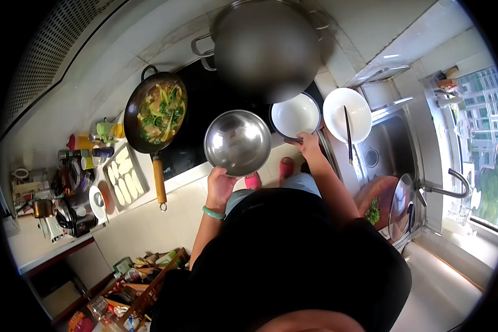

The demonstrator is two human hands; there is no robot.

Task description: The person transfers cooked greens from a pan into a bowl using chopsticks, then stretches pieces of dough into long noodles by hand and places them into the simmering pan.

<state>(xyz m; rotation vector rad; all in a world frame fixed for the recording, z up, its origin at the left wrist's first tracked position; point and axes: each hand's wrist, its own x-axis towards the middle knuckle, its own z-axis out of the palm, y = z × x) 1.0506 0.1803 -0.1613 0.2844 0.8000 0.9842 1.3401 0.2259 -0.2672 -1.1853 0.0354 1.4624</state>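
My left hand (220, 185) grips the near rim of a shiny metal bowl (238, 141), thumb on the edge, above the front of the black cooktop. To its right, my right hand (308, 145) has its fingers closed at the near rim of a white-lined bowl with a dark outside (296, 115). Both bowls look bare inside. Just right of that, a white bowl (337, 108) has dark chopsticks (348, 133) lying across it. Left of the metal bowl sits a wok (163, 113) of cooked greens with a wooden handle (159, 180).
A large, blurred steamer pot (266, 50) looms at the top. A tray of pale dough pieces (124, 176) lies at left near jars. At right are a sink (390, 141), a faucet (454, 185), a cutting board with greens (373, 210) and a glass lid (402, 207).
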